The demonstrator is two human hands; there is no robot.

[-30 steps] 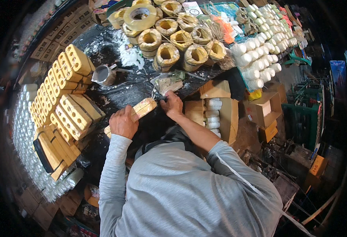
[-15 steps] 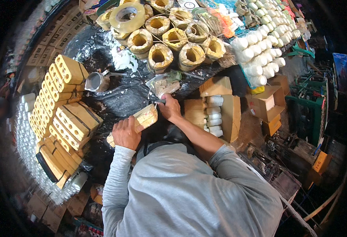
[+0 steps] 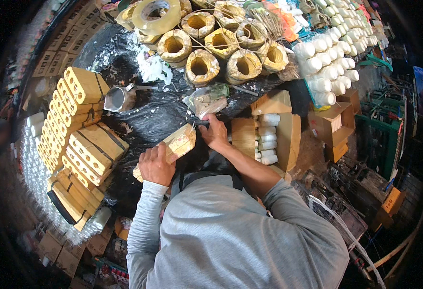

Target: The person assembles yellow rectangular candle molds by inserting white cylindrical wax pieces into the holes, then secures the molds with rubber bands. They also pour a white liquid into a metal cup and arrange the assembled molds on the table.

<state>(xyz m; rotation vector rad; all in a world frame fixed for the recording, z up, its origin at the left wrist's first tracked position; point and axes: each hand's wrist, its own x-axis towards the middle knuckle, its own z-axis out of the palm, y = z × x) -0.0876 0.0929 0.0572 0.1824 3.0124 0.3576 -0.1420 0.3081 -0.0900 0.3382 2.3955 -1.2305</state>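
My left hand [image 3: 157,164] is closed around a long, pale yellow block mould [image 3: 179,141], tilted with its far end up to the right. A short bit of string stands at that end. Just beyond it, my right hand [image 3: 215,131] is closed on a small dark-handled tool [image 3: 198,122]; its working end is too small to make out. Right above the fingers lies a crumpled clear plastic bag [image 3: 210,101] on the black plastic-covered table [image 3: 150,118]. The tool and the block are slightly apart.
Stacked yellow moulds with round holes [image 3: 66,113] stand at left beside a metal pouring jug [image 3: 120,98]. Hollow round moulds [image 3: 202,67] and a tape roll [image 3: 156,15] fill the back. White candles [image 3: 324,84] stand at right, above an open carton [image 3: 290,141] of white-wrapped rolls.
My right hand and its tool have drawn slightly away from the block's far end. The left hand keeps its hold on the block. The whole view has shifted a little.
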